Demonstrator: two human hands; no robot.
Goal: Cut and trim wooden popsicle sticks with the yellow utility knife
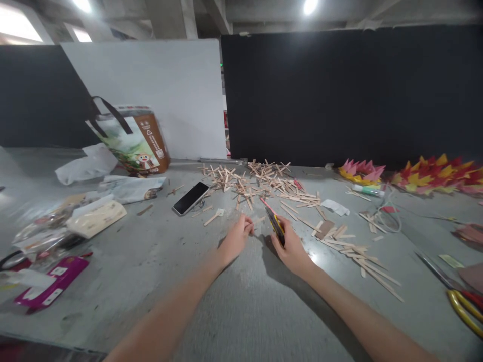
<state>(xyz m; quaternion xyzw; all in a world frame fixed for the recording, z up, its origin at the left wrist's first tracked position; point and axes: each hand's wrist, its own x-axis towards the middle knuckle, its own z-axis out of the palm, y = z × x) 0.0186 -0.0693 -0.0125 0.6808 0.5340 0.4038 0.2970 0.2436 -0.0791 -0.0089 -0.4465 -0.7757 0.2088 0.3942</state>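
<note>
Pinching a thin wooden stick point(259, 220) in left grip point(237, 238), low over the tabletop point(222, 311), contact with surface not clear; clasping a yellow-and-black cutter point(276, 227) in right grip point(293, 250), just beside the stick, on the near side of the loose stick pile point(226, 177). Probably working best by keeping left grip clear of the cutter's path, bracing the stick flat, pressing lightly to avoid splitting.

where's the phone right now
In the head view, the phone lies on the table left of centre, just left of the pile of wooden sticks and beyond the left hand.
</note>
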